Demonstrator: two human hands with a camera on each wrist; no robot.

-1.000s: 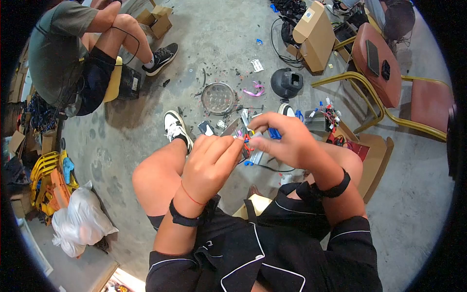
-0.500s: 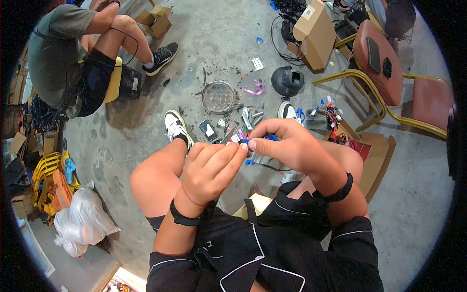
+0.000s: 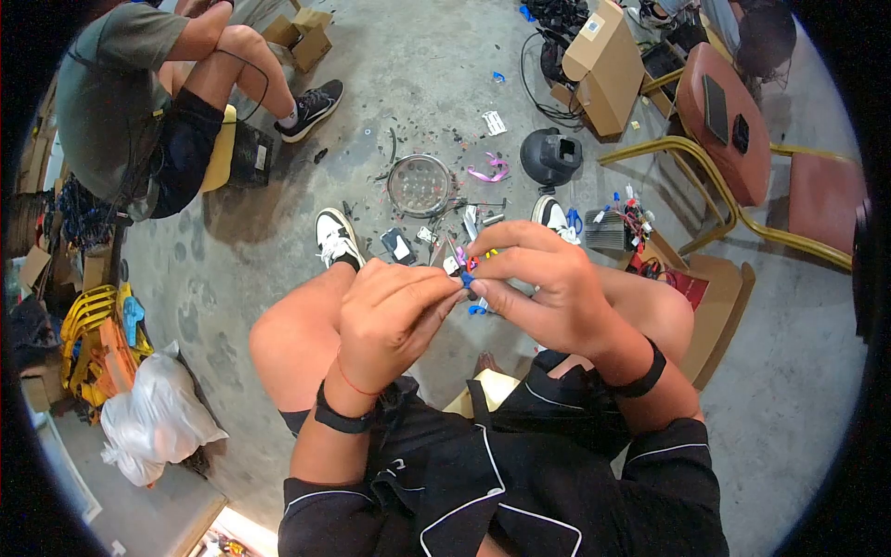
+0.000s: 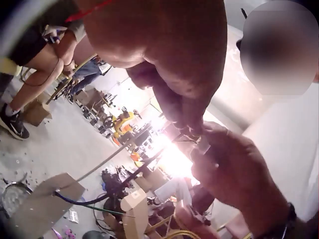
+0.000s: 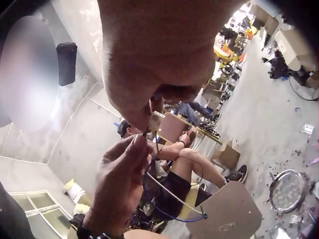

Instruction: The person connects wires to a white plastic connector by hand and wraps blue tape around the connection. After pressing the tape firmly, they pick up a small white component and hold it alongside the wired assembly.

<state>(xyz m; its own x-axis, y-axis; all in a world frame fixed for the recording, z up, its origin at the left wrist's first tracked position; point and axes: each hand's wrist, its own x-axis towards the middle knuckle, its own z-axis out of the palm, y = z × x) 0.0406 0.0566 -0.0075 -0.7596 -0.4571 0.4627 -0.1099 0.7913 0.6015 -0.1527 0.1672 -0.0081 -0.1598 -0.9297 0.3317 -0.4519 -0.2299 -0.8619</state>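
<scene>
In front of the lap, my left hand [image 3: 390, 311] and right hand [image 3: 543, 288] meet at their fingertips, with a small blue piece [image 3: 467, 278] between them in the head view. The right wrist view shows my right thumb and fingers pinching a small pale connector [image 5: 156, 121]. Just below it, the left thumb and fingertip pinch a thin wire, its end hidden by the fingers. A white wire [image 5: 174, 190] and a blue wire [image 5: 149, 201] run down from there to a flat panel [image 5: 227, 214], which shows in the left wrist view as a tan panel [image 4: 47, 201].
On the floor ahead are a round metal-rimmed dish [image 3: 419, 186], a purple strip [image 3: 488, 168], a black welding mask [image 3: 551, 157] and scattered scraps. At right are a finned metal block with wires [image 3: 608, 229], a cardboard box [image 3: 724, 306] and a chair [image 3: 719, 121]. Another person [image 3: 130, 102] sits at left.
The right hand, with thumb and fingers apart a second ago, came down to the left fingertips and now pinches there. The left hand turned slightly, and the blue piece shows more plainly.
</scene>
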